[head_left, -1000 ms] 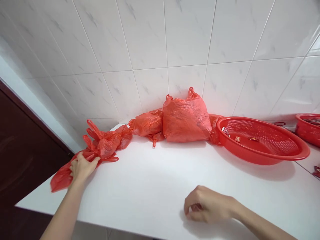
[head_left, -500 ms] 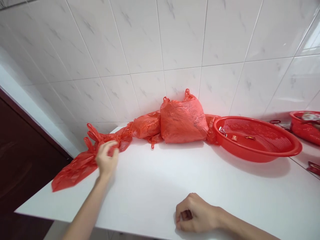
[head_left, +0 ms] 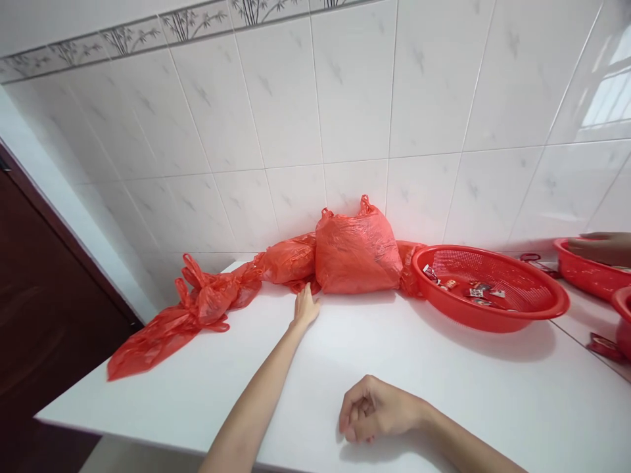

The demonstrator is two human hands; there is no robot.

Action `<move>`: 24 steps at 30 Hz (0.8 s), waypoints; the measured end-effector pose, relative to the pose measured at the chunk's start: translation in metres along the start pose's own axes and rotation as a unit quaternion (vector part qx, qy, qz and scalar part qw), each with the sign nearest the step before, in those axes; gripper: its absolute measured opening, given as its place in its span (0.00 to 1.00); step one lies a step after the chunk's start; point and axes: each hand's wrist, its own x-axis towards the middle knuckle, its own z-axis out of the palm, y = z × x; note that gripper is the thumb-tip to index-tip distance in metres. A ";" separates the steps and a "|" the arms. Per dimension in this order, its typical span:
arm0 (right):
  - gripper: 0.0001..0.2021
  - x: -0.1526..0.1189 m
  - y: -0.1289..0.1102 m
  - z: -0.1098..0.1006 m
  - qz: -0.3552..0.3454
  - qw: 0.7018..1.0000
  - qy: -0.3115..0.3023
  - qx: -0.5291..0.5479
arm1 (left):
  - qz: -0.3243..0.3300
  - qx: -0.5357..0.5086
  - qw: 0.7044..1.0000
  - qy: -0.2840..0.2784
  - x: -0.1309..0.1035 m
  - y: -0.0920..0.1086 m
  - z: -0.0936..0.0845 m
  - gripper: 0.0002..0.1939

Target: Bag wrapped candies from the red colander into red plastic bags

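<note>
Left hand (head_left: 306, 309) at lower edge of smaller red bag (head_left: 290, 259), beside large bag (head_left: 357, 256) on table (head_left: 236, 387); grip cannot be told. Right hand (head_left: 369, 412) loosely clenched, nothing visible inside. Colander (head_left: 493, 320) holds small packets (head_left: 479, 293); another person's hand (head_left: 604, 246) at red basin (head_left: 584, 272).

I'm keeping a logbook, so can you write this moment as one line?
left hand: at lower edge of red bags, contact unclear | right hand: loosely curled over white table, nothing visible inside | red basket: small packets inside
</note>
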 end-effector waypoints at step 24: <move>0.13 0.010 0.023 -0.003 0.018 0.994 0.032 -0.100 | -0.078 0.021 0.992 0.097 -0.006 -0.015 -0.011 0.14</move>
